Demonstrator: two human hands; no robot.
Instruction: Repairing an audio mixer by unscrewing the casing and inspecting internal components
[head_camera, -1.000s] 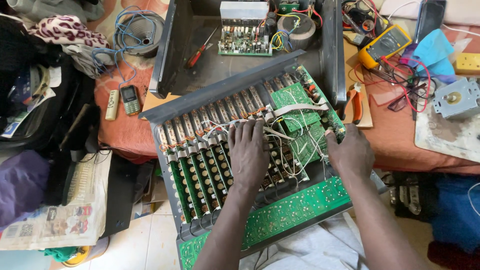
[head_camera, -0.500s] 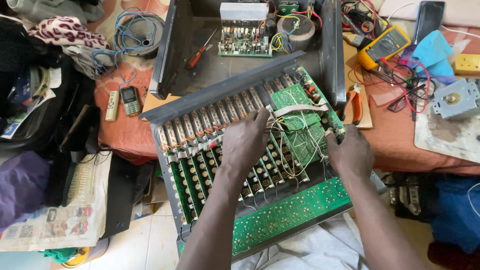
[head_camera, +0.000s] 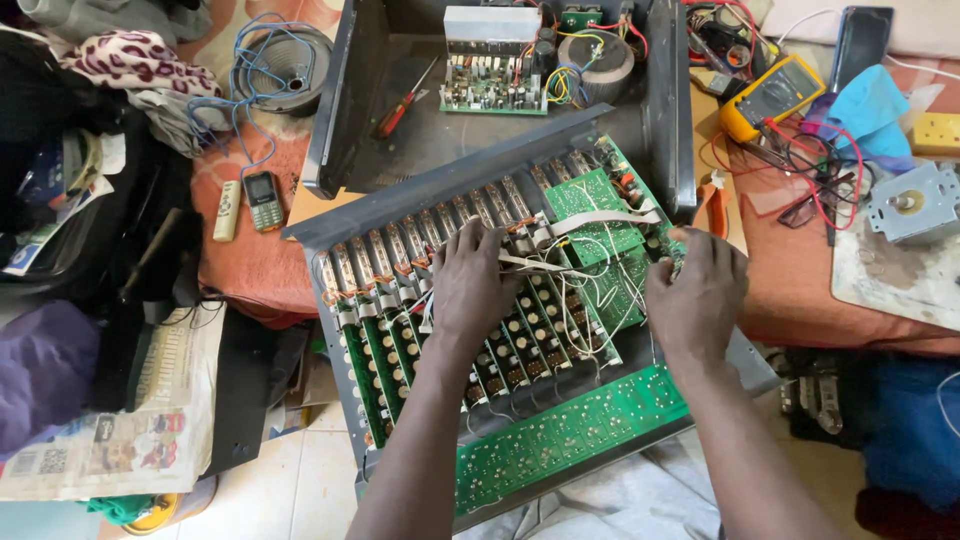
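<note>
Mixer chassis (head_camera: 400, 205), grey metal and opened up, lies tilted across the person's lap and the edge of the red-covered bed (head_camera: 250, 270), its underside facing the camera. Rows of narrow channel boards (head_camera: 400, 350) run across it, a long green circuit board (head_camera: 570, 435) lies along the near edge, and smaller green boards (head_camera: 590, 215) sit at the upper right under white ribbon cables (head_camera: 600, 222).

Left hand (head_camera: 472, 285) rests palm-down on the middle channel boards, fingers bent into the white wires; whether it grips any wire cannot be told. Right hand (head_camera: 697, 290) lies at the chassis's right edge, fingers curled loosely over the wiring by the small boards; no firm hold is visible.

Surroundings: behind the chassis stands an open dark metal case (head_camera: 400, 140) holding an amplifier board (head_camera: 495, 85), a ring transformer (head_camera: 595, 60) and a red-handled screwdriver (head_camera: 403, 105). To the right, a yellow multimeter (head_camera: 770, 95) with red and black leads, a blue cloth (head_camera: 865, 105), a small yellow box (head_camera: 938, 133) and a grey motor part (head_camera: 905, 200) on a pale board. To the left, a coil of blue cable (head_camera: 275, 65), a small mobile phone (head_camera: 262, 200), a white remote control (head_camera: 227, 210) and a patterned cloth (head_camera: 135, 65).

Printed matter: a folded newspaper (head_camera: 120, 420) with coloured pictures lies on the floor at lower left, beside a purple cloth (head_camera: 40, 370).
</note>
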